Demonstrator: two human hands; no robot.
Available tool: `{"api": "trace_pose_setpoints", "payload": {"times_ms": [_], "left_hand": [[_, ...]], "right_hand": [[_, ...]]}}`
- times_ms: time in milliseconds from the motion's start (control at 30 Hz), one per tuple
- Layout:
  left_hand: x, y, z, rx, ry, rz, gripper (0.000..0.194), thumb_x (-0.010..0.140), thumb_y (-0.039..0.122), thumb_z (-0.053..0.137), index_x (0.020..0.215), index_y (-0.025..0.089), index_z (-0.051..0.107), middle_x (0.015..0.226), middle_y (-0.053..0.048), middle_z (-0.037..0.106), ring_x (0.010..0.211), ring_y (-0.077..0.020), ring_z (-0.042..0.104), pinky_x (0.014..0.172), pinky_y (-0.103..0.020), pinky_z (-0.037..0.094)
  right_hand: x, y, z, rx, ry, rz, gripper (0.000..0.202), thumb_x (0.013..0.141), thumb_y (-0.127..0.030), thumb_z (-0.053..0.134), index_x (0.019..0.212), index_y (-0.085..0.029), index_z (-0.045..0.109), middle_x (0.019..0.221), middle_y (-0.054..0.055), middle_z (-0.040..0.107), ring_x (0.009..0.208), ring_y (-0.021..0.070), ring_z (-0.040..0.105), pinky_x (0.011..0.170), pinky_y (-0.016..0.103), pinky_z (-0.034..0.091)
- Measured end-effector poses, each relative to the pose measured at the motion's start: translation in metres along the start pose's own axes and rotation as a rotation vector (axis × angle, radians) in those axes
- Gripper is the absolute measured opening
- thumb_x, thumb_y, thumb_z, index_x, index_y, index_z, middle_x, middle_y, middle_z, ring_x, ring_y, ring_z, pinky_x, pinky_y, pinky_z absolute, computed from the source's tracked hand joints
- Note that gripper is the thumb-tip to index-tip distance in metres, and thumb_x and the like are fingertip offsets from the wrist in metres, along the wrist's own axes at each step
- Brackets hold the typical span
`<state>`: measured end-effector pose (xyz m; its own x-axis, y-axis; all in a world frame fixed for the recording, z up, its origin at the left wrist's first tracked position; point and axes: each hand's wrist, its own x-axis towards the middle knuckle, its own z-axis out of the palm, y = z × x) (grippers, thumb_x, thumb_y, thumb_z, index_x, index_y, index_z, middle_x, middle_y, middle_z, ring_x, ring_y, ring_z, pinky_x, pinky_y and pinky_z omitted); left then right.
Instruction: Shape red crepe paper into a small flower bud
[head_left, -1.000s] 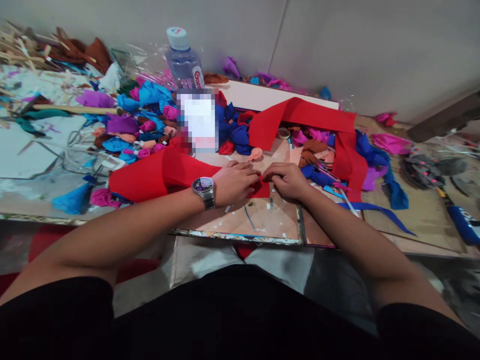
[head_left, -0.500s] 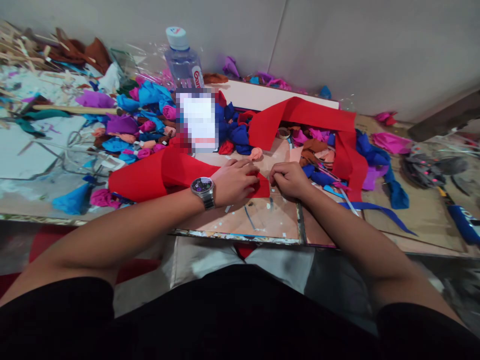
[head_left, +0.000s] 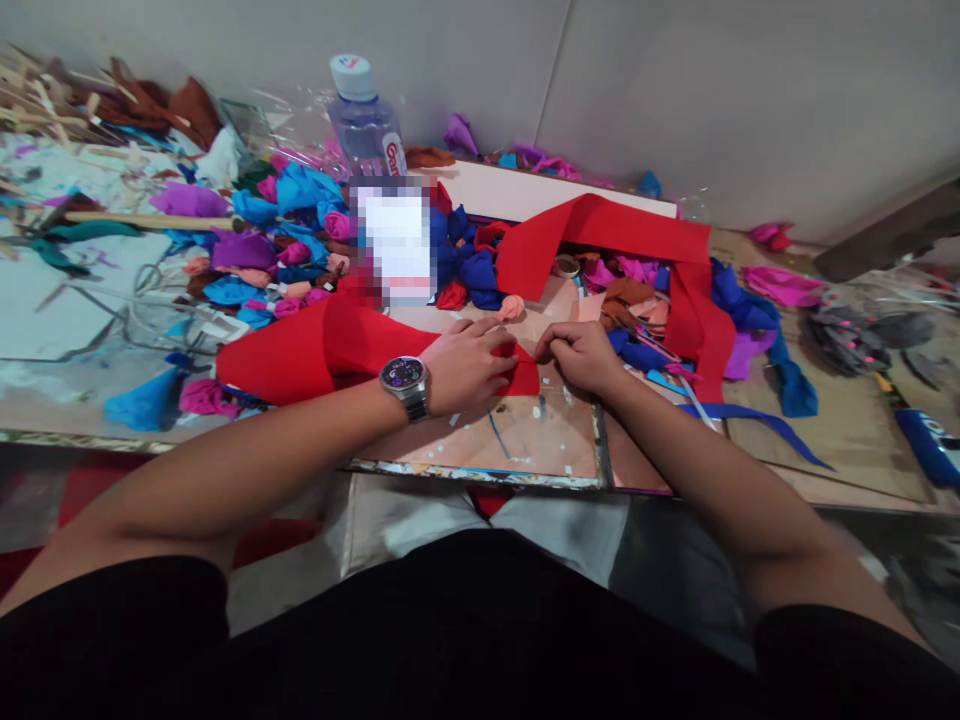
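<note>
A long red strip (head_left: 281,350) lies across the left and middle of the table, its right end between my hands. My left hand (head_left: 469,368), with a watch on the wrist, rests palm down on that strip with its fingers apart. At the upper right corner of the strip's end, my right hand (head_left: 577,352) has thumb and forefinger pinched together at the red edge. Another red strip (head_left: 607,225) is draped in an arch behind and to the right of my hands. A small peach rosette (head_left: 511,307) sits just behind my left hand.
A bottle (head_left: 367,125) stands at the back behind a blurred bright screen (head_left: 401,240). Colourful crumpled pieces (head_left: 244,250) are heaped to the left. Blue strips (head_left: 765,430) and a blue-handled tool (head_left: 930,445) lie at the right. The table's front edge (head_left: 480,475) runs below my hands.
My right hand's fingertips have shifted slightly left onto the red strip's edge, and the strip's corner there is now bent. My left hand has hardly moved.
</note>
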<state>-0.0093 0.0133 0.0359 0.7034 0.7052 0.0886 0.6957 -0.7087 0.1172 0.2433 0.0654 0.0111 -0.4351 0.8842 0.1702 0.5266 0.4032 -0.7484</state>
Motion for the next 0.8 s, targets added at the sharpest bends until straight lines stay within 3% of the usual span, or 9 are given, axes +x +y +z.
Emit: {"api": "trace_pose_setpoints", "payload": {"times_ms": [300, 467, 633, 800], "left_hand": [[0.000, 0.001, -0.003, 0.004, -0.005, 0.001, 0.038, 0.109, 0.036, 0.052, 0.131, 0.024, 0.081, 0.161, -0.012, 0.062, 0.159, -0.0375, 0.046, 0.123, -0.059, 0.047], [0.001, 0.001, -0.002, 0.005, 0.015, 0.015, 0.036, 0.107, 0.036, 0.057, 0.131, 0.024, 0.081, 0.158, -0.012, 0.064, 0.157, -0.0386, 0.047, 0.123, -0.059, 0.047], [0.000, 0.000, -0.001, 0.021, 0.017, 0.021, 0.039, 0.109, 0.037, 0.054, 0.133, 0.023, 0.080, 0.160, -0.013, 0.062, 0.157, -0.0385, 0.048, 0.121, -0.058, 0.047], [0.000, 0.001, 0.000, 0.015, 0.019, 0.028, 0.039, 0.109, 0.038, 0.053, 0.135, 0.024, 0.079, 0.159, -0.012, 0.062, 0.156, -0.0380, 0.047, 0.119, -0.057, 0.047]], "right_hand": [[0.000, 0.007, 0.001, 0.152, -0.042, 0.008, 0.027, 0.078, -0.015, 0.054, 0.078, -0.020, 0.081, 0.078, 0.004, 0.082, 0.072, 0.0180, 0.075, 0.072, 0.028, 0.059], [0.000, 0.008, 0.002, 0.236, -0.082, 0.042, 0.028, 0.075, -0.016, 0.055, 0.081, -0.019, 0.082, 0.073, 0.003, 0.079, 0.060, 0.0143, 0.065, 0.059, 0.025, 0.052], [-0.001, -0.002, 0.001, 0.364, -0.148, 0.061, 0.028, 0.072, -0.016, 0.056, 0.083, -0.019, 0.082, 0.078, 0.003, 0.081, 0.069, 0.0152, 0.072, 0.070, 0.026, 0.059], [-0.002, -0.004, -0.002, 0.350, -0.167, 0.040, 0.025, 0.077, -0.017, 0.058, 0.084, -0.018, 0.082, 0.078, 0.003, 0.081, 0.070, 0.0150, 0.072, 0.071, 0.026, 0.059]]}}
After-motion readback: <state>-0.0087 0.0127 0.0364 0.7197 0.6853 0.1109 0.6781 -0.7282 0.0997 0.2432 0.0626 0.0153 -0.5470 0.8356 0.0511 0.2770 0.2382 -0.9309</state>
